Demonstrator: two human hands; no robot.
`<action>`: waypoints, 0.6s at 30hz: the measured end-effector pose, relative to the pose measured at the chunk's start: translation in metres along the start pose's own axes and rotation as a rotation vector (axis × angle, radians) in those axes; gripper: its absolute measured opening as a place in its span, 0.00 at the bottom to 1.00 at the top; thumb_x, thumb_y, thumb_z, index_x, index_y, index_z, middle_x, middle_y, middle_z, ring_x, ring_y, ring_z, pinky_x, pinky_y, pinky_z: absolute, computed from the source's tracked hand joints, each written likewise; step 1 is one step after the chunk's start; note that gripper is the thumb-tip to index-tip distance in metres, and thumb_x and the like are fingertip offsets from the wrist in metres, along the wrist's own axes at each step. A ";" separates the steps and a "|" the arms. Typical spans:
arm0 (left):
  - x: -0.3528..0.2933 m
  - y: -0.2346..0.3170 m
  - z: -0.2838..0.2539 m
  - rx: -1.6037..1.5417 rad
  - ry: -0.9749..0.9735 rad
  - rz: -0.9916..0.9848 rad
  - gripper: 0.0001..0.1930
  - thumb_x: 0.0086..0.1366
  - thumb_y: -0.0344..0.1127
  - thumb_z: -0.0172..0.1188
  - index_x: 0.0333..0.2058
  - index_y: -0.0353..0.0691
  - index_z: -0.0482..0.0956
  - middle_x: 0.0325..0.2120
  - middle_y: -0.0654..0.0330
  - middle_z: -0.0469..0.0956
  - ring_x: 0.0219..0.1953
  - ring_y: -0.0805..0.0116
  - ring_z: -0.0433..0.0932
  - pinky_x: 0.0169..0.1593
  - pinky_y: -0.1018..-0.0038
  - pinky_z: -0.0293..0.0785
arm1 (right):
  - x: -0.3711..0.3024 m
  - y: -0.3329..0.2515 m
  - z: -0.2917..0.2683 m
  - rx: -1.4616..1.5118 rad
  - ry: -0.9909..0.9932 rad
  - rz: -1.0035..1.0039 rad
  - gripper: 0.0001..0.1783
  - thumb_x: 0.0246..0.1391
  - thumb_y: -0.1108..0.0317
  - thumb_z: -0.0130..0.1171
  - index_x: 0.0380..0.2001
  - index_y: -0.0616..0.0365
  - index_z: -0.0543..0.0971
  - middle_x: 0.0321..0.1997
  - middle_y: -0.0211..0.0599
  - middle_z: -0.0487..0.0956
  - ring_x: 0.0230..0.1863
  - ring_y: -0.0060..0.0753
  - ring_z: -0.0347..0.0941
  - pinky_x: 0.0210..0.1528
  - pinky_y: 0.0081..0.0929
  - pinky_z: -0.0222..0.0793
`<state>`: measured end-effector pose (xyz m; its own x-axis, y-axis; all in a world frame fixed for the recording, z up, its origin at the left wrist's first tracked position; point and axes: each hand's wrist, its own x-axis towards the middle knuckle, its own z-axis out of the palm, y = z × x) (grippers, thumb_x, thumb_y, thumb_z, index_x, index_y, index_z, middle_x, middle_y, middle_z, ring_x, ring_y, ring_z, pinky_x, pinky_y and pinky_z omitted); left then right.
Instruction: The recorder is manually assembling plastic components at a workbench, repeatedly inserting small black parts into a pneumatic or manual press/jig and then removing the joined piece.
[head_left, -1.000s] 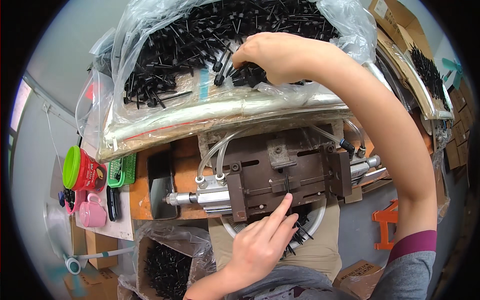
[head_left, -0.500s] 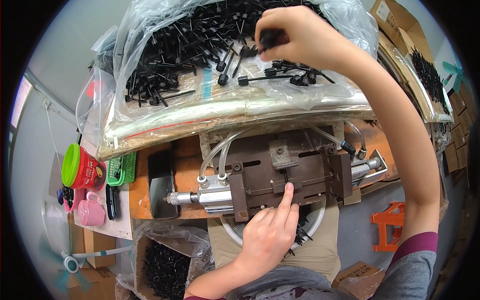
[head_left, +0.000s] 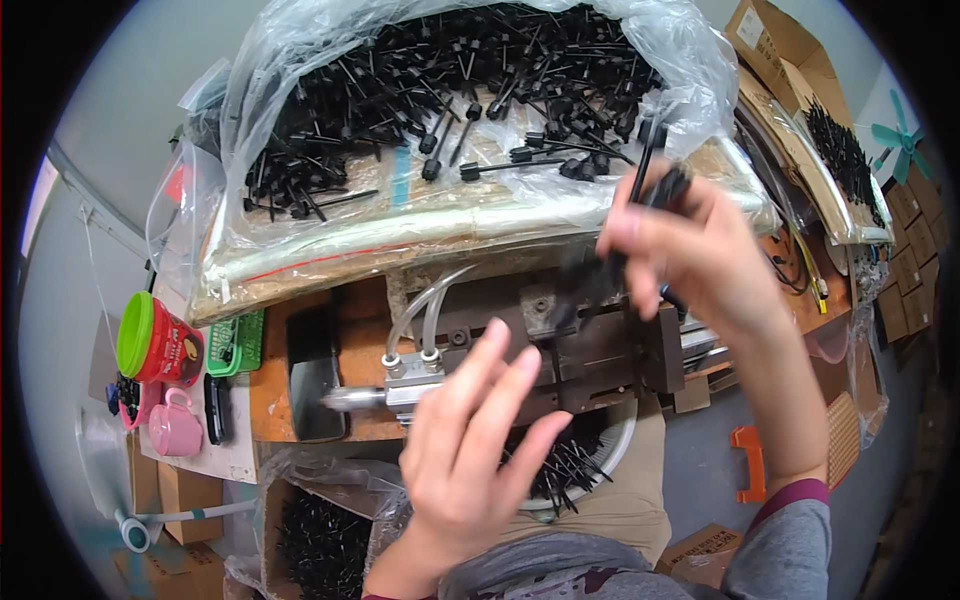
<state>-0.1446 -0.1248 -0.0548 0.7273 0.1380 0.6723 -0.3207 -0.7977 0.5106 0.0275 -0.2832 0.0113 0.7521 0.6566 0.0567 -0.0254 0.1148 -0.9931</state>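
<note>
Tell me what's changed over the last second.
The right hand took black parts from the pile and carried them down toward the brown fixture; it holds them above it, blurred. The left hand, which had its index fingertip at the fixture, lifted away leftward, fingers now spread. The pink cup and red tub stayed put.

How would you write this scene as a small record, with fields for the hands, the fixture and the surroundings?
Left hand: open, fingers spread, in front of the fixture; contact unclear
Right hand: holding black stemmed parts, blurred, exact count unclear
Fixture: brown metal, clear hoses at left
Beyond fixture: plastic-lined tray with loose black pieces
Far left: red tub, pink cup, green basket
</note>
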 end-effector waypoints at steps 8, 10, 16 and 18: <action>-0.011 0.009 -0.007 -0.251 -0.185 0.056 0.19 0.45 0.26 0.77 0.40 0.35 0.86 0.37 0.54 0.84 0.34 0.63 0.84 0.35 0.74 0.81 | -0.054 0.030 0.007 0.201 0.081 0.144 0.07 0.58 0.74 0.65 0.37 0.66 0.78 0.29 0.39 0.81 0.21 0.23 0.77 0.25 0.21 0.76; -0.021 0.013 -0.011 -0.276 -0.233 -0.024 0.19 0.45 0.28 0.78 0.39 0.35 0.86 0.37 0.54 0.83 0.33 0.65 0.84 0.34 0.75 0.81 | -0.056 0.031 0.005 0.095 0.227 0.005 0.07 0.58 0.75 0.64 0.37 0.66 0.78 0.32 0.39 0.82 0.23 0.22 0.77 0.27 0.19 0.75; -0.049 -0.004 0.029 -0.080 -0.287 -0.068 0.17 0.47 0.28 0.75 0.38 0.35 0.85 0.48 0.51 0.82 0.30 0.66 0.83 0.32 0.75 0.79 | -0.081 0.055 0.005 -0.534 0.349 -0.416 0.10 0.52 0.84 0.64 0.40 0.67 0.81 0.39 0.42 0.82 0.34 0.28 0.80 0.36 0.22 0.77; -0.050 -0.009 0.036 0.042 -0.324 0.030 0.14 0.49 0.29 0.73 0.37 0.36 0.85 0.53 0.51 0.80 0.26 0.68 0.82 0.30 0.77 0.77 | -0.086 0.057 0.007 -0.764 0.343 -0.578 0.15 0.46 0.87 0.66 0.39 0.64 0.82 0.38 0.44 0.82 0.38 0.37 0.80 0.38 0.28 0.77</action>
<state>-0.1568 -0.1459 -0.1123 0.8753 -0.0746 0.4777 -0.3247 -0.8228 0.4664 -0.0434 -0.3275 -0.0497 0.6676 0.3885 0.6352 0.7387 -0.2388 -0.6303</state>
